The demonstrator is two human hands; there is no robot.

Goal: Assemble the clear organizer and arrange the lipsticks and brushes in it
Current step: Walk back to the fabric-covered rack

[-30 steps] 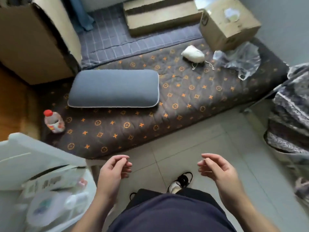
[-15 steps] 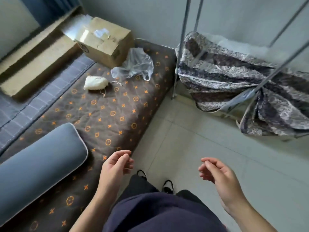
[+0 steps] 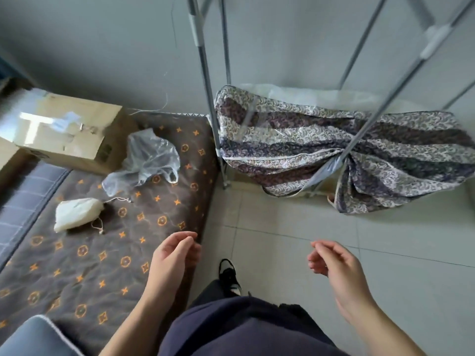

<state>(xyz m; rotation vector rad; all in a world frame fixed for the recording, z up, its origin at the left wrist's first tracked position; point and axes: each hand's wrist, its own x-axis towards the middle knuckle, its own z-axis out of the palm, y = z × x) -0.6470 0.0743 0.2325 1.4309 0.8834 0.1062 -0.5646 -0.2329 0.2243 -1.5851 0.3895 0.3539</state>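
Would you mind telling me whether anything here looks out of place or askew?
Yes: the patterned fabric cover has slumped in a crumpled heap around the foot of the bare metal rack, and a crumpled plastic bag lies loose on the mattress.

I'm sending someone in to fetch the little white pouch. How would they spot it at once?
Find the brown patterned mattress left of the tiled floor. The white drawstring pouch lies on it, below the crumpled clear plastic bag and cardboard box. It alone is opaque white cloth with cords.
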